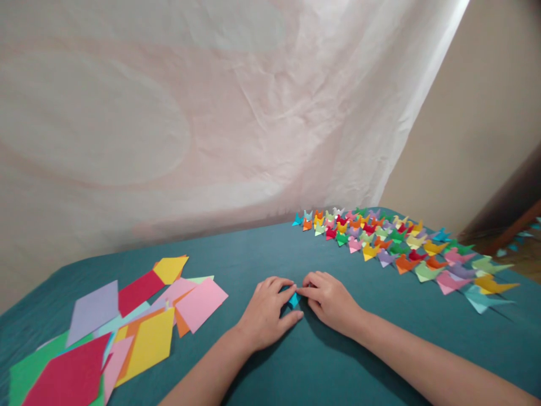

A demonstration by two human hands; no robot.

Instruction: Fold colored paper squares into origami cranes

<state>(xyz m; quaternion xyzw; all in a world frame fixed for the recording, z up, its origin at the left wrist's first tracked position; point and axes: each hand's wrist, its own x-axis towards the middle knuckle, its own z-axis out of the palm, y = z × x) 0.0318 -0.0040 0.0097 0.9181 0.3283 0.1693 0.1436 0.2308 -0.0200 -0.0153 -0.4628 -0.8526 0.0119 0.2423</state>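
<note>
A small piece of folded blue paper (294, 300) lies on the teal-covered table between my two hands. My left hand (270, 310) holds it from the left, fingers along its far side and thumb at its near side. At the paper's far right edge, my right hand (328, 299) is closed, with its index fingertip and thumb against the fold. Both hands cover part of the paper, so its full shape is hidden.
Square paper sheets in many colours, such as a pink sheet (202, 304) and a yellow sheet (147, 344), lie spread at left. Rows of small folded paper birds (397, 248) stand at right. A pale printed cloth (236, 113) hangs behind the table (228, 248).
</note>
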